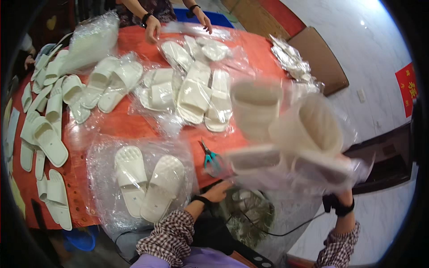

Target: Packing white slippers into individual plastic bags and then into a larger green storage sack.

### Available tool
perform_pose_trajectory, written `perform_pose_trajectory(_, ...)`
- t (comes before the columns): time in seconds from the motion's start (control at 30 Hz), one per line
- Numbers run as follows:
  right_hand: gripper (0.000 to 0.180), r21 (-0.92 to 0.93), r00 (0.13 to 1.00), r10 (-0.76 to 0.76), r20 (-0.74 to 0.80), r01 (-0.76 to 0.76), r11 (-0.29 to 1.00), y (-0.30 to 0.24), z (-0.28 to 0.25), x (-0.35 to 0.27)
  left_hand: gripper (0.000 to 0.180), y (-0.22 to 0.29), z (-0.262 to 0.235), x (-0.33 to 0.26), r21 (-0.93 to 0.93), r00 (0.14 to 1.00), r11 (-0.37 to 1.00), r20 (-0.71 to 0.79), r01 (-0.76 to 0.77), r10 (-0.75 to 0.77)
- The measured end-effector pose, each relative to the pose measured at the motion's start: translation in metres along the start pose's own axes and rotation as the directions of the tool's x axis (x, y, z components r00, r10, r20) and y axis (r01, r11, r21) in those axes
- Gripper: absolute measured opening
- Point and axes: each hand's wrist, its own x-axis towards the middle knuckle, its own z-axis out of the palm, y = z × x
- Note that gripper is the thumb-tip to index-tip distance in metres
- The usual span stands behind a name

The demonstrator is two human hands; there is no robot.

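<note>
My right hand [343, 197] is closed on the edge of a clear plastic bag of cream slippers [313, 129]. Raised over the table's right edge, the bag is blurred by motion and hides part of that hand. My left hand [216, 192] is by the bag's lower left corner; its fingertips are blurred, so I cannot tell whether they touch the plastic. Scissors with teal handles [211, 158] lie just beyond it. Left of that hand, a pair of cream slippers [149, 185] rests on a stack of clear plastic bags [100, 161].
A red-covered table [111, 127] bears several bagged slippers [194, 96] and, at left, loose slippers [51, 138]. Across it are another person's hands [153, 29]. A cardboard sheet [328, 62] stands at the far right. Below hang a dark cable [277, 234] and a sack [248, 210].
</note>
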Motion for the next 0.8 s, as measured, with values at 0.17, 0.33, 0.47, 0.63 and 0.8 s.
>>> perform_pose_trajectory(0.17, 0.023, 0.267, 0.99, -0.065, -0.124, 0.096, 0.959, 0.04, 0.105, 0.167, 0.076, -0.015, -0.002, -0.017, -0.024, 0.982, 0.99, -0.132, -0.141, 0.137)
perform_pose_trajectory(0.33, 0.059, 0.847, 0.935, 0.308, 0.175, -0.303, 0.438, -0.004, 0.197, 0.203, 0.08, 0.002, -0.006, -0.014, -0.014, 0.993, 0.995, -0.059, -0.101, 0.1)
perform_pose_trajectory(0.47, 0.062, 0.87, 0.95, 0.118, 0.29, -0.313, 0.381, -0.014, 0.165, 0.114, 0.098, 0.008, -0.01, -0.014, -0.184, 0.969, 0.959, -0.159, -0.217, 0.189)
perform_pose_trajectory(0.63, 0.042, 0.581, 0.611, 0.014, 0.792, -0.76, 0.29, 0.004, 0.137, -0.041, 0.074, 0.027, -0.032, -0.002, 0.105, 0.987, 0.988, -0.096, -0.117, 0.127)
perform_pose_trajectory(0.8, 0.036, 0.101, 0.278, 0.281, 0.919, -0.853, 0.512, 0.068, 0.25, -0.192, 0.077, 0.062, -0.029, 0.024, -0.01, 0.998, 0.998, 0.03, -0.061, 0.061)
